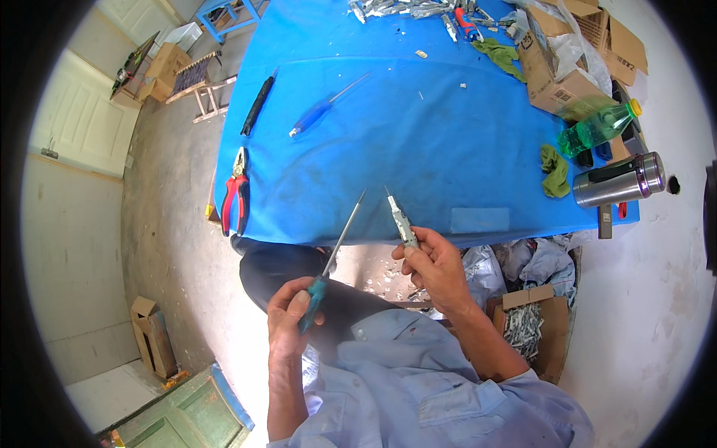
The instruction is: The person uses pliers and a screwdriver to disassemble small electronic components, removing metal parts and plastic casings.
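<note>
My left hand [287, 317] is closed around the teal handle of a screwdriver [313, 302], whose long metal shaft points up and away over the table's near edge. My right hand [435, 269] grips a slim grey-white pen-shaped part with a thin metal tip [401, 220], also pointing away from me. The two tips are close but apart. On the blue cloth lie pliers with red and black handles [235, 193], a black-handled tool [258, 106] and a screwdriver with a clear blue handle [315, 116].
The blue-covered table [358, 149] fills the middle. Similar grey parts [407, 9] are heaped at its far edge. Along the right stand a cardboard box [556, 82], a green bottle [597, 131] and a steel flask [620, 181]. Below, another box [523, 328] holds many thin pieces.
</note>
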A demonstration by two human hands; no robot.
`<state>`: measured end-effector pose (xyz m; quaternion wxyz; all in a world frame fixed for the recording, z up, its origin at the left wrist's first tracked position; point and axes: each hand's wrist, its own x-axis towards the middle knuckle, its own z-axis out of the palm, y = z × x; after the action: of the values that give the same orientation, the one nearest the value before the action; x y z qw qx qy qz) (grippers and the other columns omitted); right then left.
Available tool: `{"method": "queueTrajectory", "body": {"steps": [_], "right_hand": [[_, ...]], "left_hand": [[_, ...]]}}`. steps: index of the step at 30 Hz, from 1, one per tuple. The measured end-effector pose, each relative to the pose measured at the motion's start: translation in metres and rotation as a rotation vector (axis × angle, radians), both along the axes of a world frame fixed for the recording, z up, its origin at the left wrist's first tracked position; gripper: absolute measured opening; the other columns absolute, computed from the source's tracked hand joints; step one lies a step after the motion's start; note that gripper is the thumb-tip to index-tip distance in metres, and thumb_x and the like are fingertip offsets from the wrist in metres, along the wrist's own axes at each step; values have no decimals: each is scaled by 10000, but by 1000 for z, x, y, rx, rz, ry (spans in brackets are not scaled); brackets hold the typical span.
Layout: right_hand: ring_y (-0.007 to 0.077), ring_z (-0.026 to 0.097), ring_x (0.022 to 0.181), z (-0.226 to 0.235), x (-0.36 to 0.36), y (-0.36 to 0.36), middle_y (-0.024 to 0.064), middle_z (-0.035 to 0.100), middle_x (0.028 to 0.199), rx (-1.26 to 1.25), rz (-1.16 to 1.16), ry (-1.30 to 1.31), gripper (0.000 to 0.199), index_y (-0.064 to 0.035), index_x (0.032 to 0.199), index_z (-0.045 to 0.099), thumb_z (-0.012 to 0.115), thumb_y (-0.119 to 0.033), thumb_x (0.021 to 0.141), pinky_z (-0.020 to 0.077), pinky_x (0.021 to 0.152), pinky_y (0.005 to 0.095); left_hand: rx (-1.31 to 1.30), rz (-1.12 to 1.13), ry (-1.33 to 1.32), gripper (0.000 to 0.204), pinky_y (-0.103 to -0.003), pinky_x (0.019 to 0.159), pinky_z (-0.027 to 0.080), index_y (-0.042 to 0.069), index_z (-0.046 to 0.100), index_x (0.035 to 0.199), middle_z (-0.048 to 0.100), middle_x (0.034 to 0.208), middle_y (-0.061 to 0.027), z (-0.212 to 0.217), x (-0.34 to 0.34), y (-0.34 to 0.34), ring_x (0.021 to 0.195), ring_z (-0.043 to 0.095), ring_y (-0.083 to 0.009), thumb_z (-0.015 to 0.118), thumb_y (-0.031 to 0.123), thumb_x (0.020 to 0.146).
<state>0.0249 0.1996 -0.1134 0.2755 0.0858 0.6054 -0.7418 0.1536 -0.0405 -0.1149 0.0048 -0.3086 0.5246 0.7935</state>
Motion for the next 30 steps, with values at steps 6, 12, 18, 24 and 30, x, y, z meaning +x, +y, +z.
{"method": "queueTrajectory", "body": {"steps": [6, 12, 18, 24, 30], "right_hand": [[59, 575, 750, -2, 4, -1, 79, 706, 1026, 19, 7, 21, 370, 48, 1344, 569, 590, -118, 1015, 427, 561, 193], [48, 559, 713, -7, 10, 1, 54, 682, 986, -86, -9, -135, 284, 27, 1253, 608, 554, -157, 1044, 398, 510, 183], [38, 541, 677, -17, 7, 8, 34, 662, 950, -186, 19, -232, 281, 15, 1228, 618, 532, -193, 1061, 377, 476, 178], [32, 532, 657, -23, 8, 4, 46, 673, 952, -177, -8, -207, 228, 12, 1204, 613, 568, -150, 1051, 382, 464, 176], [38, 523, 624, -14, 8, -3, 75, 686, 922, -45, -9, -102, 256, 50, 1206, 572, 633, -97, 1004, 396, 458, 191]], "left_hand": [[-54, -45, -13, 525, -285, 621, 575, -24, 665, 1231, 693, 1005, -108, -5, 3, 3, 772, 663, -161, 853, 223, 807], [-118, -106, -75, 509, -280, 604, 566, -15, 635, 1272, 695, 1026, -123, 4, 4, 8, 780, 663, -162, 807, 192, 840], [-107, -133, -110, 430, -240, 542, 501, -9, 628, 1242, 710, 1011, -141, 15, 19, 11, 741, 652, -147, 748, 189, 880], [-229, -124, -74, 399, -224, 541, 465, 5, 638, 1205, 716, 982, -126, 15, 34, 11, 712, 644, -125, 762, 184, 871], [-384, -151, -87, 374, -242, 690, 497, 8, 664, 1178, 708, 978, -61, 15, 45, 10, 809, 651, -116, 795, 113, 843]]}}
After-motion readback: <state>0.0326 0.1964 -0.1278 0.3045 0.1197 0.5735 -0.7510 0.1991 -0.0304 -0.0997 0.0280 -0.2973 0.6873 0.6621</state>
